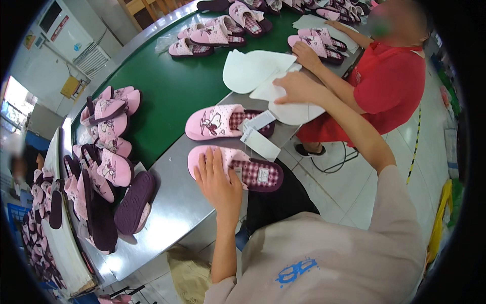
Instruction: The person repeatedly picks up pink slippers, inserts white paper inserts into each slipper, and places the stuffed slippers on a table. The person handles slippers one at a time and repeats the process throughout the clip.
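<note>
My left hand [220, 185] lies over the toe of a pink slipper [195, 158], its fingers stretched out and resting on the upper. This slipper has a checked dark-red and white insole with a small white label. Just beyond it is the matching slipper [212, 123], printed with a cartoon figure and dots. White tags [263, 144] hang between the two. My right hand [298, 88] reaches to several white sole-shaped paper sheets [296, 114]; its fingers are apart on top of them. More white sheets [253, 68] overlap at the far side.
Slippers pile up at the left of the table, some soles up [135, 202]. A green belt [167, 91] runs behind the metal edge [177, 202]. At right, a co-worker in red [390, 76] handles a slipper pair [316, 43]. More slippers [217, 33] sit at the back.
</note>
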